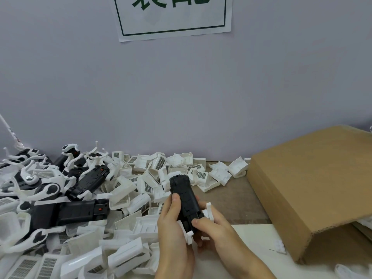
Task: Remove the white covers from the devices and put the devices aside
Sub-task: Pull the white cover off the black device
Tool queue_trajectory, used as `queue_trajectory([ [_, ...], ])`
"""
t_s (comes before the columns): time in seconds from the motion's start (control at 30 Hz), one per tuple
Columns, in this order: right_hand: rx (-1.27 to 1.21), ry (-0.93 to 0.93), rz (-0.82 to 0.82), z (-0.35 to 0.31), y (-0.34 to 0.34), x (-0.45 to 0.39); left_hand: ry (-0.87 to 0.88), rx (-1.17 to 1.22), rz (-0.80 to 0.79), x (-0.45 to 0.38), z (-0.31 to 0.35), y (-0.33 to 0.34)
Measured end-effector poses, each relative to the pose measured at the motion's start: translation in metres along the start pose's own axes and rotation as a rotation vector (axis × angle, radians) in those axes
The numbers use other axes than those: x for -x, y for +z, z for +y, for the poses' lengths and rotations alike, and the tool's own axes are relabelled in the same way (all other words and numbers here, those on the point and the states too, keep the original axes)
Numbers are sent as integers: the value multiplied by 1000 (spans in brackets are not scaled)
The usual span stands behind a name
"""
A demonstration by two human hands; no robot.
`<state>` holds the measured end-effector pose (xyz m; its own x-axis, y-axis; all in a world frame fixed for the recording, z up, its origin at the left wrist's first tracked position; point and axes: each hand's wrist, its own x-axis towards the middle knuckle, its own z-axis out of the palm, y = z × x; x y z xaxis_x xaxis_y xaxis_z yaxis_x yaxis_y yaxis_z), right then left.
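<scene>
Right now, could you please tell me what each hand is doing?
Left hand: fingers curled round the black device.
Right hand: grips the same device's near end.

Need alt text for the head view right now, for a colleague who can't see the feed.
Two bare hands, left hand and right hand, hold a black device with white arms upright over a table. A heap of removed white covers and more devices spreads to the left; a cardboard box sits to the right.
</scene>
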<state>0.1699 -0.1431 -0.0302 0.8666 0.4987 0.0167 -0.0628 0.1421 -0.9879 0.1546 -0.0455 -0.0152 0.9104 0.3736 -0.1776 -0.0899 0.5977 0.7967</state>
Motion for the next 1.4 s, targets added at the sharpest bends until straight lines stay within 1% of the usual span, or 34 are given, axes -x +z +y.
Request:
queue_trajectory([
  [0.13,9,-6,-24,-1,0,0,10,14,6,1,0,0],
  [0.43,41,24,13,-7,5,2,15,132,-44,6,5,0],
  [0.5,56,26,13,-9,5,3,3,176,-25,6,5,1],
  [0.57,89,3,59,-10,5,5,-35,276,30,5,6,-1],
  [0.67,168,-118,208,-9,3,6,-33,393,62,4,9,-4],
  [0.77,206,-326,381,-7,2,5,19,381,69,3,8,-2],
  [0.83,271,-460,496,-6,2,5,79,307,101,3,6,1],
  [0.93,539,-607,666,-8,1,3,129,140,129,-3,0,0],
  [0.97,599,-639,692,-8,0,3,157,73,133,-5,-3,-2],
  [1.03,686,-672,658,-7,3,2,226,-51,128,-7,-6,-5],
  [1.1,741,-622,587,-5,6,2,263,-62,102,-6,-6,-4],
  [1.2,690,-478,543,-2,4,0,234,-3,54,-7,-5,-1],
  [1.3,637,-388,563,1,-1,-2,202,-22,4,-7,-6,1],
  [1.4,516,-369,651,0,-3,-3,219,-148,-33,-11,-13,-1],
])
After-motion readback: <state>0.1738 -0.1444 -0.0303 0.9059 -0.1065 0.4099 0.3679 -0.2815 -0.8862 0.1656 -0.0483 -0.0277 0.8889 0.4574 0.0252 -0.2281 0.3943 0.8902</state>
